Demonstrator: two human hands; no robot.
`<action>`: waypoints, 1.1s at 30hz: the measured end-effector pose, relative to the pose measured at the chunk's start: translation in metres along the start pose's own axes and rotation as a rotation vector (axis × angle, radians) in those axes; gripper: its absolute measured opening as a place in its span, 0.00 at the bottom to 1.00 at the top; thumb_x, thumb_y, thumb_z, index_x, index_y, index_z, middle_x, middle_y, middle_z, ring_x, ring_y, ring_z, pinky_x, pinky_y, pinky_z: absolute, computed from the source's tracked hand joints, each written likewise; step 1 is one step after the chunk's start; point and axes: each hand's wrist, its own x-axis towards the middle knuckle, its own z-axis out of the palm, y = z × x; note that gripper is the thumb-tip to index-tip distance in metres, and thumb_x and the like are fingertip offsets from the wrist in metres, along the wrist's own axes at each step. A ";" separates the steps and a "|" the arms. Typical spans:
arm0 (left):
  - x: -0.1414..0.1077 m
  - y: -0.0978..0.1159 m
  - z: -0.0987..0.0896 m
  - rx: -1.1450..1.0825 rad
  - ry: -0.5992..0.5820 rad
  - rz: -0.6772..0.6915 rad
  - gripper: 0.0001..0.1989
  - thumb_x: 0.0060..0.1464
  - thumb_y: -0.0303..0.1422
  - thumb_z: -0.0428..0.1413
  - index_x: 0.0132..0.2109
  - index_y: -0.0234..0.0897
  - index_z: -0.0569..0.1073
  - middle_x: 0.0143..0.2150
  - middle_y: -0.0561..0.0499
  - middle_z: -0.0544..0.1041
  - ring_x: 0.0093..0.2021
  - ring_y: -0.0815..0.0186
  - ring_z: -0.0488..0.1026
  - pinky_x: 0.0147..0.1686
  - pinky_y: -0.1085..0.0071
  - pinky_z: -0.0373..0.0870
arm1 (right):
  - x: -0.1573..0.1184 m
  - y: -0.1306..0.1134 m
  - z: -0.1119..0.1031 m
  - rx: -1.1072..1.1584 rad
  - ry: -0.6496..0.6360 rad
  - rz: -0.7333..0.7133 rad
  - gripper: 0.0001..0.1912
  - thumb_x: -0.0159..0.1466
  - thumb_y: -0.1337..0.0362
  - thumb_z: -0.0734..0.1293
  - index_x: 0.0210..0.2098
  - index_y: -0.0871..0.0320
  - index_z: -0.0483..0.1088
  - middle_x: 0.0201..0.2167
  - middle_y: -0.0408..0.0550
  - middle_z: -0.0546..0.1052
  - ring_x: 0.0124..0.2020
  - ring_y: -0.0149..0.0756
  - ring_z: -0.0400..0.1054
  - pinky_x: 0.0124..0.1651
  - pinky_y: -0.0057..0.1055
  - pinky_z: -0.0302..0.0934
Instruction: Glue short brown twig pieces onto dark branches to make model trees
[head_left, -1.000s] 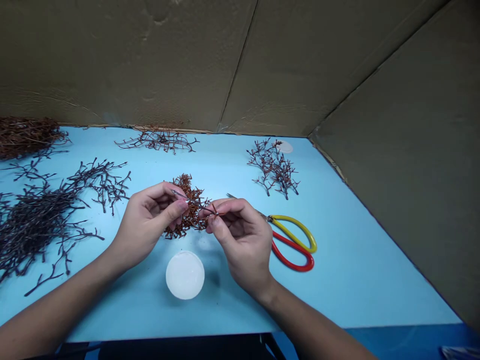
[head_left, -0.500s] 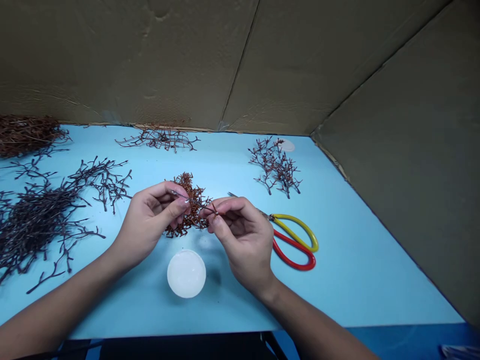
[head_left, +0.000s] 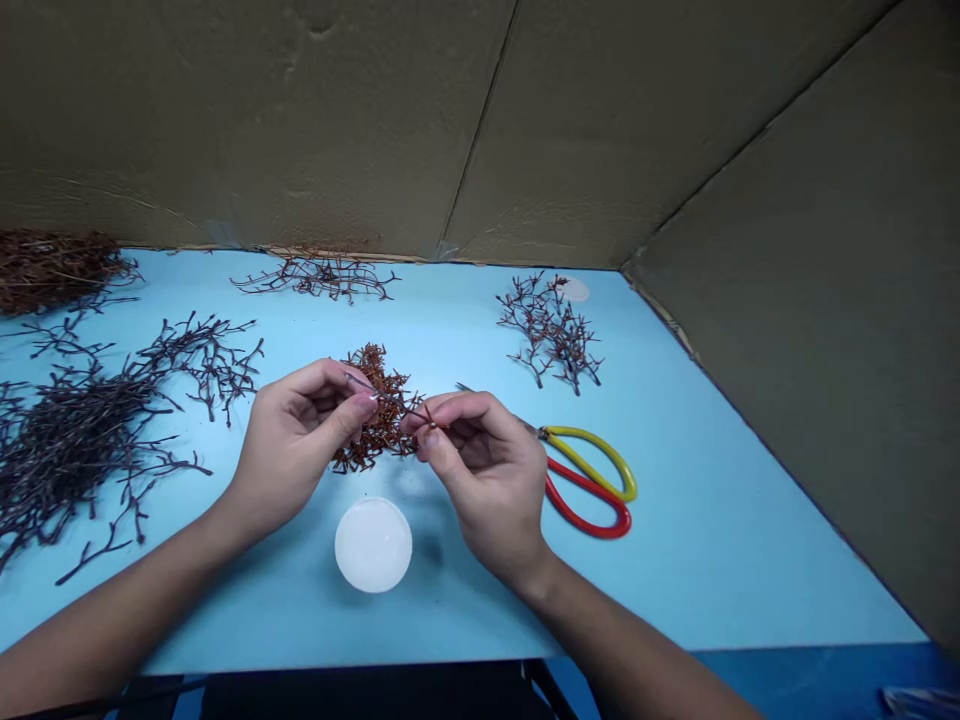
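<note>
Twig stock (head_left: 79,465), dark and branching, occupies the left of the pale blue tabletop (head_left: 697,560), with a rust-brown twig bundle (head_left: 52,270) at the 10 o'clock corner. Left hand (head_left: 300,435): thumb and forefinger clenched on one end of a thin stem (head_left: 397,403), other fingers curled. The stem, the item in work, spans the gap between both hands above a dense rust-brown twig cluster (head_left: 382,385) at table centre; contact with the cluster cannot be confirmed. A white disc (head_left: 373,545) lies at 6 o'clock, apart from both hands. Right hand (head_left: 484,465): thumb and forefinger grasping the stem's other end, other fingers curled. Step in hand: two-handed work on the stem. The next move calls for steady pinches clear of the cluster. Scissors (head_left: 589,480) with yellow and red handles lie at 3 o'clock, blades just beside the right hand. A dark twig clump (head_left: 547,330) stands at 1 o'clock. Open room lies at 4 o'clock, before the table's right edge.
</note>
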 end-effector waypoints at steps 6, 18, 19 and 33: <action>0.001 -0.001 0.001 -0.032 0.003 -0.011 0.04 0.62 0.28 0.65 0.37 0.37 0.80 0.31 0.55 0.79 0.26 0.75 0.73 0.26 0.81 0.72 | 0.000 0.001 0.001 0.024 -0.010 -0.020 0.05 0.68 0.69 0.73 0.39 0.53 0.76 0.40 0.46 0.83 0.38 0.34 0.79 0.38 0.31 0.75; 0.000 -0.003 -0.002 0.090 -0.025 0.075 0.03 0.63 0.27 0.64 0.39 0.37 0.79 0.31 0.55 0.80 0.27 0.74 0.73 0.27 0.81 0.71 | 0.000 0.003 0.000 0.013 -0.015 -0.030 0.06 0.68 0.71 0.73 0.40 0.53 0.76 0.40 0.45 0.83 0.38 0.33 0.80 0.39 0.29 0.75; -0.001 -0.003 -0.002 0.128 -0.028 0.103 0.03 0.64 0.26 0.64 0.39 0.37 0.79 0.31 0.55 0.80 0.27 0.74 0.73 0.27 0.81 0.71 | 0.000 0.002 0.000 0.015 -0.018 -0.031 0.06 0.68 0.71 0.73 0.39 0.53 0.76 0.39 0.45 0.83 0.38 0.33 0.80 0.40 0.29 0.75; -0.001 -0.008 -0.007 0.448 -0.022 0.450 0.07 0.63 0.21 0.64 0.38 0.37 0.79 0.37 0.54 0.85 0.34 0.74 0.80 0.37 0.80 0.78 | 0.000 0.006 -0.002 -0.032 -0.009 -0.008 0.05 0.66 0.69 0.75 0.37 0.53 0.76 0.38 0.44 0.82 0.36 0.32 0.78 0.39 0.29 0.75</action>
